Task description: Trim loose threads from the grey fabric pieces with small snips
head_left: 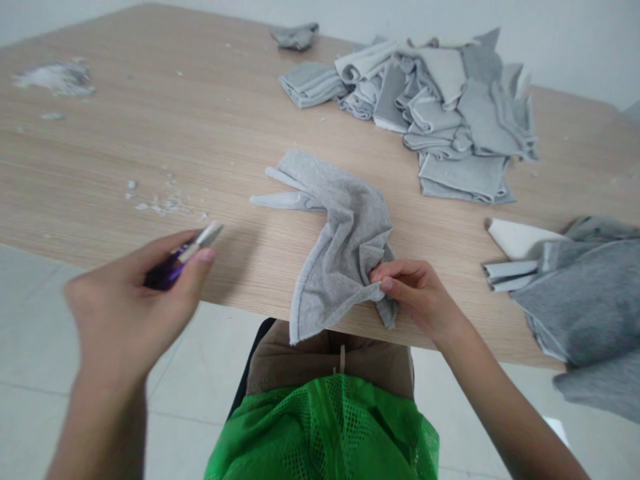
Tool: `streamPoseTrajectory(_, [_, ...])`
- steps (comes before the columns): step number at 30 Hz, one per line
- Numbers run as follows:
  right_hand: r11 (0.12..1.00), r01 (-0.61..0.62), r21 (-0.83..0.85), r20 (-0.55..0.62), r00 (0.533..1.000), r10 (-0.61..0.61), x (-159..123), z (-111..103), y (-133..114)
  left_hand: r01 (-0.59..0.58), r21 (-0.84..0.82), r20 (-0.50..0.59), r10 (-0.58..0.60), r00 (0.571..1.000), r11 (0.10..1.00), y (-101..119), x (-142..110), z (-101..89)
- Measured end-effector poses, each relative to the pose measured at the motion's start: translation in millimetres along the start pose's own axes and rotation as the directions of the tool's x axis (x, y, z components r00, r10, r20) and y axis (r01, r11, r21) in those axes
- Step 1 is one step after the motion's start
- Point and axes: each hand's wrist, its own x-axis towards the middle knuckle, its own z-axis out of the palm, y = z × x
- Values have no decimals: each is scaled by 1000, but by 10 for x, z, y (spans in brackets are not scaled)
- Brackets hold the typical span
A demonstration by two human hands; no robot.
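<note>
A pair of purple thread snips [170, 272] is gripped in my left hand [123, 307], raised over the table's front edge. Their short metal blades point up and to the right, away from the cloth. Fingertips of my right hand [425, 293] pinch the edge of a grey piece of fabric [345, 220] at its lower right. This fabric lies crumpled on the table, its lower corner hanging past the front edge. Two light, narrow strips of it stick out to the left. Between the snips and the fabric there is a gap.
Folded grey and white fabric pieces [440, 120] are heaped at the back right of the wooden table [150, 133]. More grey cloth [585, 293] hangs over the front right edge. Thread scraps [165, 200] lie left of centre, with a larger lint pile [57, 77] at far left.
</note>
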Motion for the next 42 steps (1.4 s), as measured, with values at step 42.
streamPoseTrajectory(42, [1000, -1, -11, 16, 1000, 1, 37, 47, -15, 97, -349, -47, -120, 992, 932, -11, 382, 61])
